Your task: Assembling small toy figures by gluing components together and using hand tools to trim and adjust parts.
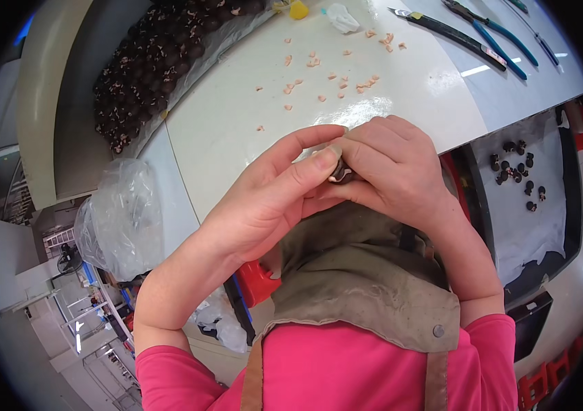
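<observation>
Both hands meet over the near edge of a white table (237, 130). My left hand (271, 198) and my right hand (394, 171) together pinch a small dark round piece (340, 172), which shows a pale spot between the thumbs. Most of that piece is hidden by my fingers. Small pinkish scraps (336, 79) lie scattered on the table beyond my hands.
A heap of dark round pieces (151, 65) lies on clear plastic at the far left. Pliers and cutters (490, 34) rest at the far right. A bin lined with white sheet (531, 226) holds several dark pieces at right. A clear plastic bag (120, 219) hangs left.
</observation>
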The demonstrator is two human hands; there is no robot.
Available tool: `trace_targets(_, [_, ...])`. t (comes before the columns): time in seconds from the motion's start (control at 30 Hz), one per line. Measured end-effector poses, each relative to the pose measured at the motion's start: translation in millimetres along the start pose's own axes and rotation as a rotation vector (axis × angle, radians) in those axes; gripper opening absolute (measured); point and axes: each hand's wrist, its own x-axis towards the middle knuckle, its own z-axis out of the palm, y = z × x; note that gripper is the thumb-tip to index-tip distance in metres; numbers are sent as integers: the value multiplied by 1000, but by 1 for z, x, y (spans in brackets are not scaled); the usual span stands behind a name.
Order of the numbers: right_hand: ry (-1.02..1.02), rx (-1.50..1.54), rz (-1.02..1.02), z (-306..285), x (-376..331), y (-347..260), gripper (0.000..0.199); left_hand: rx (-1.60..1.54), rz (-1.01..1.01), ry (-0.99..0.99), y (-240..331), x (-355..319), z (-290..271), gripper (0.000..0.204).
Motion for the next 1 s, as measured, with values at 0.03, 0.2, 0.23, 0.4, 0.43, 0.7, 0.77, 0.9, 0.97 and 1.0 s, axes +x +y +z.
trace_targets(0.03, [-6,-5,2,0,-1,1,32,-4,-3,-6,-1,1,-1,53])
trace_targets(0.2, [-42,-16,14,-4,-1,-4,32,-17,-14,-9,-2,-2,0,52])
trace_targets(0.23, [-39,-20,11,-4,-1,-4,32,-11,-9,-10,-2,-2,1,52])
trace_targets(0.4, [-35,-26,19,-6,-3,-4,31,-1,-12,-19,-3,-1,3,53])
trace_targets(0.43, [-31,-28,17,-6,-4,-3,31,-1,-12,-14,-3,-1,4,53])
trace_targets(0.7, [-20,-28,15,-11,-5,-3,31,74,14,-4,-4,1,9,53])
trace_targets(0.77, [-19,-23,12,-13,-5,-2,31,15,0,-5,-1,1,13,51])
trace_targets(0.9, [-6,-19,10,-15,-5,0,32,19,8,-3,-2,3,16,51])
trace_targets(0.97, [66,-35,-16,-14,-5,2,32,26,3,-1,-1,4,18,52])
trace_targets(1.0, [65,-35,-15,-15,-5,3,32,25,3,0,0,4,19,52])
